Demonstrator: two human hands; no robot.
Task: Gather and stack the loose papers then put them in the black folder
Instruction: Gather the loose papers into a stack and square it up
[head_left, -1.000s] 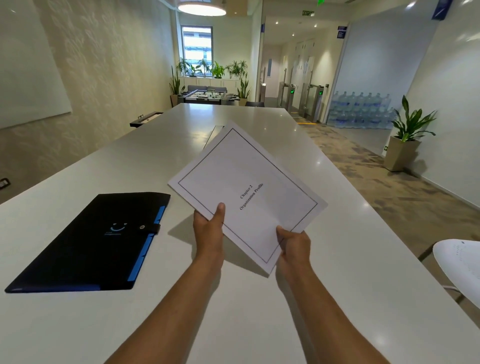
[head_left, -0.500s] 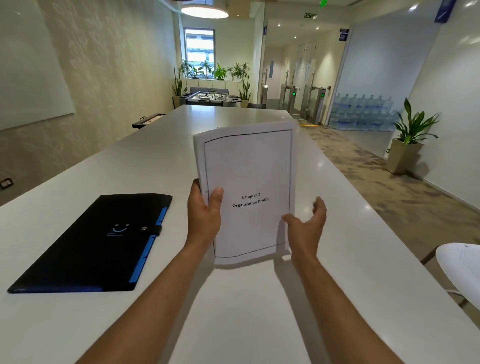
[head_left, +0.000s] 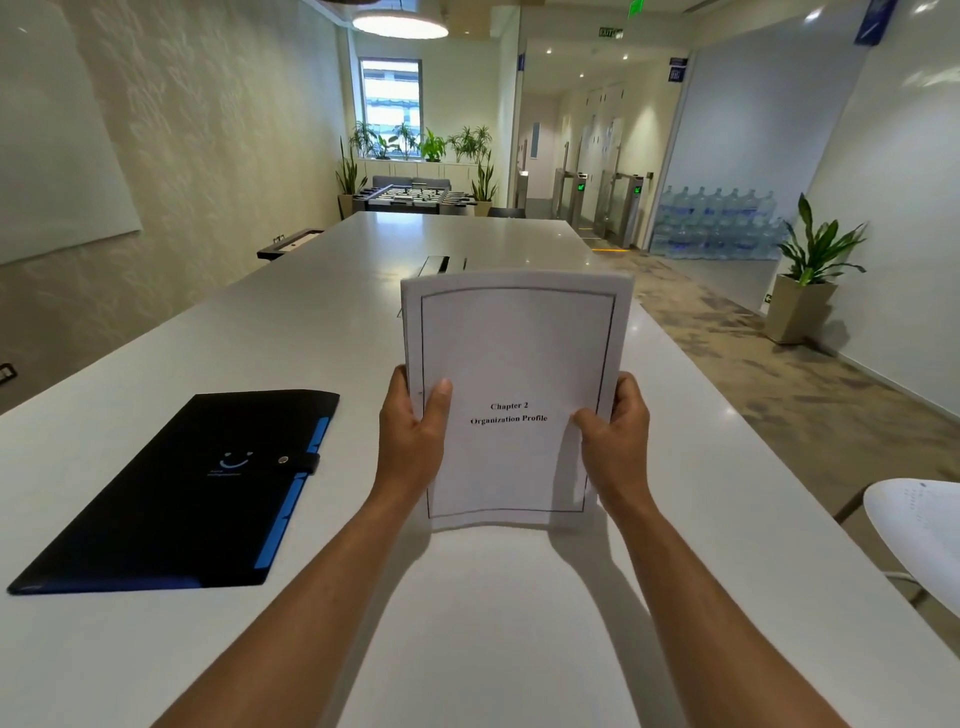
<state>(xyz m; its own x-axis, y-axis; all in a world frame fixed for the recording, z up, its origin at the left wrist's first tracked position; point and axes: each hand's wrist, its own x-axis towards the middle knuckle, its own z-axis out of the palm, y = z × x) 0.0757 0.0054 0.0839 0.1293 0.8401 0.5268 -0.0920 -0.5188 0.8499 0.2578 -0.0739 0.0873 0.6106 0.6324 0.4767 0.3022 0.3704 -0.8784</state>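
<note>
A stack of white papers (head_left: 514, 353), top sheet reading "Chapter 2 Organization Profile", stands upright with its bottom edge on the white table (head_left: 467, 623). My left hand (head_left: 413, 436) grips its left edge, thumb on the front. Its right edge is held by my right hand (head_left: 615, 436), thumb also on the front. The black folder (head_left: 182, 499), with blue tabs and a snap strap, lies flat and shut on the table to the left of my left arm, apart from the papers.
A white chair seat (head_left: 919, 525) sits beyond the table's right edge. A cable slot (head_left: 436, 264) is set into the tabletop behind the papers. The table's left edge runs along a wall.
The papers turned from tilted and flat to upright on their bottom edge. My right hand, off the stack half a second ago, now grips its right edge.
</note>
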